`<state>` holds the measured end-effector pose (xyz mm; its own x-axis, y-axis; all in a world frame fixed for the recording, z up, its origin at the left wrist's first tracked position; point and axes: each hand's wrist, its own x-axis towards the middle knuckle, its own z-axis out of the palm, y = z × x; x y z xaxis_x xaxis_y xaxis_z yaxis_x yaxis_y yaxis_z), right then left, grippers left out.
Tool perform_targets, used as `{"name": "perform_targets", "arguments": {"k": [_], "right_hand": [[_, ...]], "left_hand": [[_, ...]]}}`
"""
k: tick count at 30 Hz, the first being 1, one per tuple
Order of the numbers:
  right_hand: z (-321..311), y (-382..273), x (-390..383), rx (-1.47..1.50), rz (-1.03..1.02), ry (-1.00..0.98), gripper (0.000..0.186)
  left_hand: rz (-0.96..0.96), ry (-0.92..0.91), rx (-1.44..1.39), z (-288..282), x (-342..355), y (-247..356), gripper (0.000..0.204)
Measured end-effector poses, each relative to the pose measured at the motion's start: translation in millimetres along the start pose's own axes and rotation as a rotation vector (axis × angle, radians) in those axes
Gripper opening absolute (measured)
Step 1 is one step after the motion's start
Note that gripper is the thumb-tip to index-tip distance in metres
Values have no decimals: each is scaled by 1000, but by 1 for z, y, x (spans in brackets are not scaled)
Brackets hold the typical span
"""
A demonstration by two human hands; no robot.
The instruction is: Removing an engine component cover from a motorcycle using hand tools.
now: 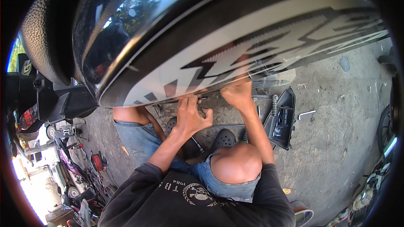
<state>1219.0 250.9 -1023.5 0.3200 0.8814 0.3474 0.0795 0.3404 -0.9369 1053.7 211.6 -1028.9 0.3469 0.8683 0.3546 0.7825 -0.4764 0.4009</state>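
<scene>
A motorbike's glossy side panel (168,82), white and black with a patterned graphic, fills the upper part of the head view close above my hands. My left hand (192,114) is raised to the panel's lower edge, its fingers curled and its thumb out to the side. A small dark piece shows by those fingertips, too small to name. To its right, my right hand (238,94) reaches up at the same edge, bent at the wrist. Its fingertips are hidden by the panel. Below the hands, a metal rod-like tool (198,144) lies by my feet.
On the concrete floor to the right lie a black plastic housing (288,108) and an L-shaped hex key (307,114). A long thin rod (227,125) lies behind my grey clogs (224,138). Motorbike parts (67,155) crowd the left; a wheel (384,131) stands far right.
</scene>
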Motion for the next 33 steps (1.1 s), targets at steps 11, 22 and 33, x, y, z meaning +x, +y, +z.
{"name": "perform_targets", "arguments": {"k": [11,22,33], "right_hand": [[-18,22,-23,103,86,-11,9],[-9,30,-20,-120,-282,30,12],[6,26,7,-277,-673,-221,18]], "left_hand": [[-47,-14,-72,-3,2,-1,32],[-29,-56,-83,-8,7,8,34],[-6,-33,-33,-6,1,2,35]]}}
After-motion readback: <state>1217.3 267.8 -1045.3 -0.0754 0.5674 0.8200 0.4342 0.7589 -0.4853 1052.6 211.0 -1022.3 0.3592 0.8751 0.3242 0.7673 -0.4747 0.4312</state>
